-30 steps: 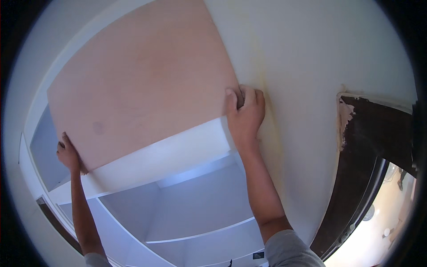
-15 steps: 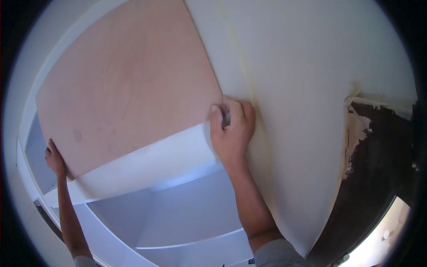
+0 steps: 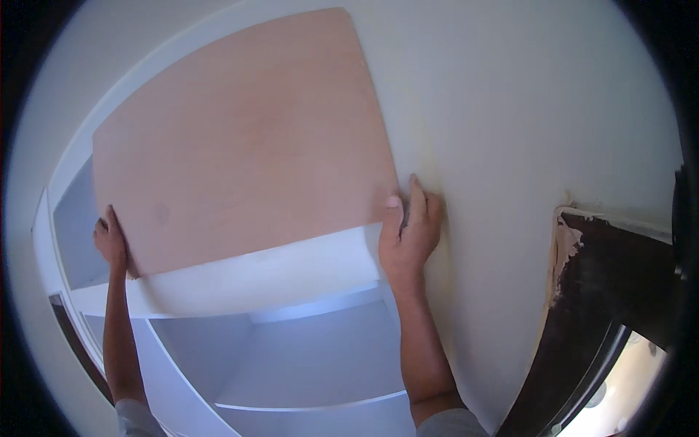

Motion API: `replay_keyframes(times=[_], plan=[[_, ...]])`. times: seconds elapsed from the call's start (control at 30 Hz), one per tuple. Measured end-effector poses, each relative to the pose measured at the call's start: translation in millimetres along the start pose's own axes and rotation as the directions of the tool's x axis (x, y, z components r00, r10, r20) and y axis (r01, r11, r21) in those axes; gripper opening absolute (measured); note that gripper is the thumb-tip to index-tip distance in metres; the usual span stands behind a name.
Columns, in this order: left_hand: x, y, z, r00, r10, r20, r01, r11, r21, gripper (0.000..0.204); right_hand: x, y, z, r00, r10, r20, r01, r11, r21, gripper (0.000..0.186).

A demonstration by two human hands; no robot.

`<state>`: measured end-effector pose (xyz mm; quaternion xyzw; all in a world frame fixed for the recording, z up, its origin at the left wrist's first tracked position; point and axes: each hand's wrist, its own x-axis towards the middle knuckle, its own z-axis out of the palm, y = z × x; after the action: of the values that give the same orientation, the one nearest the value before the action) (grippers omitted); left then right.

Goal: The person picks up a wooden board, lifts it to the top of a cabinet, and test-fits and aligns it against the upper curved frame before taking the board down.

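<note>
Broad wall beside panel edge

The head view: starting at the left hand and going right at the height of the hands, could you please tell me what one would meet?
Left hand → pinkish-brown panel → right hand → pale wall → dark brown frame.

Remotely I see a pinkish-tan panel smudged darker at its eight o'clock, a faintly yellow-streaked off-white wall at two, a dark-brown frame at four, blue-grey shelving at seven.
</note>
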<state>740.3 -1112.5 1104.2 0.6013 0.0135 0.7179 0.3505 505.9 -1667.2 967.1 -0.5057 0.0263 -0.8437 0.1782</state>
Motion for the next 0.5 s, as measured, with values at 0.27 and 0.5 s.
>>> replay_keyframes(times=[0.27, 0.5], plan=[[1, 2, -9, 0.990, -0.127, 0.066, 0.131, 0.989, -0.069, 0.085, 59, -49, 27, 0.982, -0.150, 0.115, 0.178, 0.940, -0.292, 0.056], [16, -3, -15, 0.930, -0.203, 0.307, 0.339, 0.795, -0.503, 0.079, 112, -65, 45, 0.936, 0.193, 0.295, -0.081, 0.932, -0.354, 0.065]])
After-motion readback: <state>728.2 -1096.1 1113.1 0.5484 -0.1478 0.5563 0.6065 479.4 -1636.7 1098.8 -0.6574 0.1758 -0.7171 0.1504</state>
